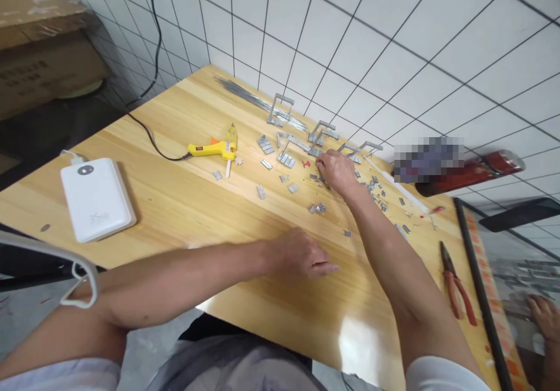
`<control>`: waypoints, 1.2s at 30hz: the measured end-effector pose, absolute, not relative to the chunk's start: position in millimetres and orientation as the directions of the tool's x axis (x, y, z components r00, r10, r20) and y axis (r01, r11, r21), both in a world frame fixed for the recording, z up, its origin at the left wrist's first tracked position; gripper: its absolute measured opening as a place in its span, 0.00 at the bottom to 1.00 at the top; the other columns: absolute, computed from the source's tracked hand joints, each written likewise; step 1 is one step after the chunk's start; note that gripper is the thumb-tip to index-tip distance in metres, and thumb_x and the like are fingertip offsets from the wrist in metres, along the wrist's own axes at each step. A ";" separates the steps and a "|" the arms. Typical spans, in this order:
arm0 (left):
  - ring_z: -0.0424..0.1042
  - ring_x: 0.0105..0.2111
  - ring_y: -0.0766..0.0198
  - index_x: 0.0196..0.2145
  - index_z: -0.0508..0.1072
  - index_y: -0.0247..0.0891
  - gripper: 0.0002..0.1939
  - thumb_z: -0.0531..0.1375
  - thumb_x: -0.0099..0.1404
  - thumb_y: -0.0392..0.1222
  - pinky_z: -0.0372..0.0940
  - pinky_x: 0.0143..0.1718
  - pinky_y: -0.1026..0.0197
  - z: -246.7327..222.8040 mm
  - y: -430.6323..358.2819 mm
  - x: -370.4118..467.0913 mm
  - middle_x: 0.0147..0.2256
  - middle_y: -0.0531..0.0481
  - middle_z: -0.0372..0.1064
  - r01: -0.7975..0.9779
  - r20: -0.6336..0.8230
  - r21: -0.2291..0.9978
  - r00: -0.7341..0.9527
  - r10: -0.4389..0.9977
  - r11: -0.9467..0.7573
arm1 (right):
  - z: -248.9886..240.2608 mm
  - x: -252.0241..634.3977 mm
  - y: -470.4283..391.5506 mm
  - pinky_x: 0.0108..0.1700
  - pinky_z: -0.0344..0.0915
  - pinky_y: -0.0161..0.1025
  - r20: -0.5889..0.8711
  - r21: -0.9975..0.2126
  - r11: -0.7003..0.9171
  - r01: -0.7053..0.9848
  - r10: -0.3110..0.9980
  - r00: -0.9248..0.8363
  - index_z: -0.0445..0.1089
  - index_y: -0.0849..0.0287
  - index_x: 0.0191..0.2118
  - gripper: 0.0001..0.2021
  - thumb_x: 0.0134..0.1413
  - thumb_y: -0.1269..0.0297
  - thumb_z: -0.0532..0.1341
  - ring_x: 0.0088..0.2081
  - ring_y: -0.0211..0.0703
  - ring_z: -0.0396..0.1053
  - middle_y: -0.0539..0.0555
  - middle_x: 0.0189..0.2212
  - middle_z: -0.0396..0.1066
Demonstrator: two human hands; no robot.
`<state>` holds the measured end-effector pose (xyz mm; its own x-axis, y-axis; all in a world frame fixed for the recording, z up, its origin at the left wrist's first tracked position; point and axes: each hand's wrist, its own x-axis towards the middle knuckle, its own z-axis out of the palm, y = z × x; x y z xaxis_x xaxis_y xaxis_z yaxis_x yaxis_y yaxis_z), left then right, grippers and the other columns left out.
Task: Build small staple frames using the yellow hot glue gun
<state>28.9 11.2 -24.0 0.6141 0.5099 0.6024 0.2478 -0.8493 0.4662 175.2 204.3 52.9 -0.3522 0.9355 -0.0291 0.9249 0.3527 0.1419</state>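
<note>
My right hand reaches to the far side of the wooden table, its fingers bent down and closed over small metal pieces. What its fingertips hold, if anything, is hidden. Nearer to me, my left hand is low over the bare wood, curled with the knuckles up; its palm is out of sight. Upright bent-metal frames on flat bases, such as one frame, stand beyond the right hand. Flat ribbed metal plates lie to its left. A small red piece is beside its fingers.
A yellow glue gun lies at left, cord trailing off. Nearby is a white power bank. Thin metal rods lie along the tiled wall. Orange-handled pliers and a red cylinder are at right. Another person's hand shows far right.
</note>
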 end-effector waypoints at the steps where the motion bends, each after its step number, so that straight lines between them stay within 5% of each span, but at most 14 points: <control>1: 0.74 0.22 0.62 0.22 0.75 0.40 0.31 0.59 0.84 0.54 0.47 0.22 0.57 -24.4 11.2 29.4 0.21 0.50 0.76 0.246 0.613 0.463 0.606 0.508 -0.852 | 53.3 175.9 203.4 0.52 0.69 0.47 -0.034 0.141 0.351 0.926 0.936 -0.350 0.84 0.58 0.54 0.19 0.77 0.65 0.54 0.55 0.59 0.78 0.67 0.54 0.82; 13: 0.74 0.22 0.62 0.23 0.75 0.40 0.31 0.58 0.84 0.54 0.50 0.22 0.57 -17.6 12.4 25.3 0.22 0.49 0.76 0.269 0.552 0.489 0.642 0.533 -0.830 | 48.0 174.4 205.2 0.52 0.68 0.48 -0.048 0.171 0.335 0.927 0.942 -0.332 0.81 0.65 0.55 0.21 0.77 0.69 0.50 0.53 0.61 0.79 0.72 0.53 0.82; 23: 0.74 0.24 0.61 0.24 0.76 0.40 0.30 0.57 0.84 0.54 0.48 0.24 0.57 -14.3 11.9 25.0 0.23 0.49 0.77 0.292 0.499 0.516 0.661 0.560 -0.805 | 52.2 183.9 218.0 0.50 0.69 0.43 -0.090 -0.040 0.296 0.954 0.950 -0.298 0.82 0.57 0.49 0.14 0.66 0.71 0.59 0.53 0.54 0.78 0.63 0.52 0.84; 31: 0.74 0.26 0.61 0.24 0.76 0.40 0.31 0.57 0.85 0.55 0.49 0.25 0.56 -7.8 12.6 24.0 0.24 0.49 0.78 0.316 0.453 0.512 0.690 0.564 -0.799 | 61.0 180.3 229.8 0.42 0.68 0.38 -0.214 -0.128 0.244 0.961 0.940 -0.267 0.81 0.57 0.35 0.08 0.57 0.74 0.64 0.39 0.47 0.78 0.56 0.35 0.85; 36: 0.74 0.26 0.62 0.24 0.75 0.39 0.29 0.59 0.84 0.54 0.48 0.26 0.56 -9.8 12.7 25.0 0.24 0.50 0.78 0.309 0.455 0.518 0.690 0.563 -0.797 | 61.8 177.3 216.3 0.45 0.69 0.39 -0.124 -0.176 0.236 0.956 0.958 -0.259 0.82 0.59 0.46 0.15 0.57 0.76 0.61 0.42 0.46 0.79 0.57 0.41 0.86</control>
